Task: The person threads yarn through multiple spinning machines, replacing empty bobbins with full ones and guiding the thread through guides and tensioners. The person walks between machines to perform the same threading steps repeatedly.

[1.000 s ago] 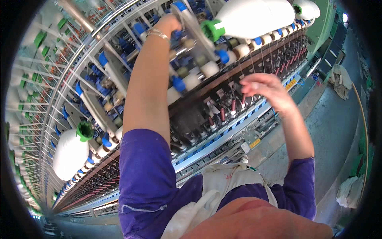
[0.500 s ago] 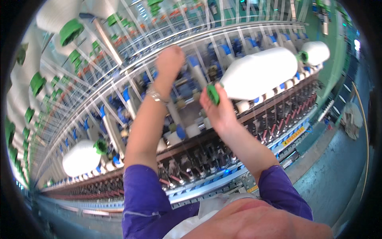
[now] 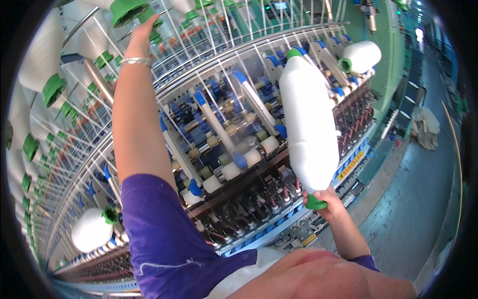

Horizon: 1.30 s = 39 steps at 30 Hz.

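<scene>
My right hand (image 3: 328,203) is closed around the green lower end of a large bobbin wound with white roving (image 3: 308,122). This bobbin stands nearly upright in front of the machine, its green top end pointing away from me. At the upper left my left hand (image 3: 141,37) is raised with a finger stretched out, right beside the green flange (image 3: 128,12) of a hanging white bobbin. Whether it touches that flange I cannot tell. Below lies the spinning frame (image 3: 219,134), with blue-tipped arms, pale rollers and a row of spindles.
More white bobbins with green ends hang at the left, among them one bobbin (image 3: 42,55). Two others lie on the frame, a right bobbin (image 3: 363,56) and a left bobbin (image 3: 92,230). White strands cross above the rollers. On the aisle floor rests a grey cloth bundle (image 3: 425,127) beside a long pole (image 3: 454,149).
My left hand has risen from above the rollers to the hanging bobbins at upper left. My right hand has lifted the large white bobbin off the frame, drawn it nearer and tipped it upright.
</scene>
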### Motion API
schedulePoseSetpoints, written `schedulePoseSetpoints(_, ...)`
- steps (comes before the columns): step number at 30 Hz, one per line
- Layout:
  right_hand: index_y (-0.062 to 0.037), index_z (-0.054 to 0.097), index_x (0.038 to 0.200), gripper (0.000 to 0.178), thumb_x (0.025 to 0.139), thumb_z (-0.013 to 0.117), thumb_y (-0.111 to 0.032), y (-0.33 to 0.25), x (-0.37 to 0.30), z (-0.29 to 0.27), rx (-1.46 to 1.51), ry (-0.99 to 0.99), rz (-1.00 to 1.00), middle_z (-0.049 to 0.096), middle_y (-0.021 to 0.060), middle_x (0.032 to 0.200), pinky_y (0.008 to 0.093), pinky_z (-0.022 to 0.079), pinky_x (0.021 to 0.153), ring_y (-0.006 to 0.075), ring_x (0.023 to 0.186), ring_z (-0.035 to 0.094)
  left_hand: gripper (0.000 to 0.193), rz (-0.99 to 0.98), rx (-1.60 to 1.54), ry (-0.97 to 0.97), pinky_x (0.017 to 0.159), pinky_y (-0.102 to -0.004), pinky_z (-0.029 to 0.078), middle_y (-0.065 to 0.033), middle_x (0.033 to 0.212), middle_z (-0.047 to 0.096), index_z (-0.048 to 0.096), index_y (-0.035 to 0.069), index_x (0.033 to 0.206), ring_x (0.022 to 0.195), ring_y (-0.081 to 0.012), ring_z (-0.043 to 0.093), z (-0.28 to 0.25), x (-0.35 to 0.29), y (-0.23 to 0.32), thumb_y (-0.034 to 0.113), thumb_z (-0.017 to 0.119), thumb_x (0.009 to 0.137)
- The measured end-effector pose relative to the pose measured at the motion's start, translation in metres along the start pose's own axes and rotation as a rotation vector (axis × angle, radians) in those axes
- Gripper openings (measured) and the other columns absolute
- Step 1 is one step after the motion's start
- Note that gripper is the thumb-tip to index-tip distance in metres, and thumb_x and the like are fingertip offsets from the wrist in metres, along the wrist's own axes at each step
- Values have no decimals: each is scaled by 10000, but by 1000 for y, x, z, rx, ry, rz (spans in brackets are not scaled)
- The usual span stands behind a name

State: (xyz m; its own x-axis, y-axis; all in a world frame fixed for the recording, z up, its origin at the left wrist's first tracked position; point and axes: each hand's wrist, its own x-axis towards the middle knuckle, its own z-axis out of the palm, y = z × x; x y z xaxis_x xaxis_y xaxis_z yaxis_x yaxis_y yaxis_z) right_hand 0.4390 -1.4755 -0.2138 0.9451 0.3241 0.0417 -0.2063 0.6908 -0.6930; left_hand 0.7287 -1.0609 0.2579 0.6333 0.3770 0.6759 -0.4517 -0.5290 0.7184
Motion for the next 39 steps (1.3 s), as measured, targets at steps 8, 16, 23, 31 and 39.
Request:
schedulePoseSetpoints(8,17,606,1023,399,648,724,-52,7,10,-104,-429,-37,133,657,91,866,303,504,740,186,815,636,414,62,10,-36,617,-356,512,-65,815,629,609,33,993,731,-197,599,-61,-24,79,365,712,767)
schedulePoseSetpoints(16,28,596,1025,411,639,701,-66,14,15,-113,-375,-293,103,658,98,846,338,524,712,199,794,647,183,-440,-342,-468,665,-467,535,-137,810,632,628,58,902,734,-303,627,-63,-154,49,210,661,806)
schedulePoseSetpoints(23,59,526,1152,602,601,736,-60,-6,52,-43,-349,-559,133,650,145,893,375,543,711,241,774,653,618,77,730,40,733,-386,507,-177,944,644,524,-5,1260,840,-254,640,-235,-315,-1,459,636,867)
schedulePoseSetpoints(31,52,525,1112,561,668,754,-204,-6,131,123,-407,-583,37,639,147,881,354,536,652,236,742,645,582,111,1706,150,1014,-530,308,-49,1231,579,463,257,1365,1173,-299,502,-481,-352,-81,426,639,837)
schedulePoseSetpoints(39,10,567,1048,373,799,687,-242,-39,249,309,-602,-469,-387,657,80,865,295,516,717,163,746,633,592,-210,820,-2,973,-369,434,-127,1181,625,605,96,1247,1105,-227,564,-618,-338,-121,127,794,687)
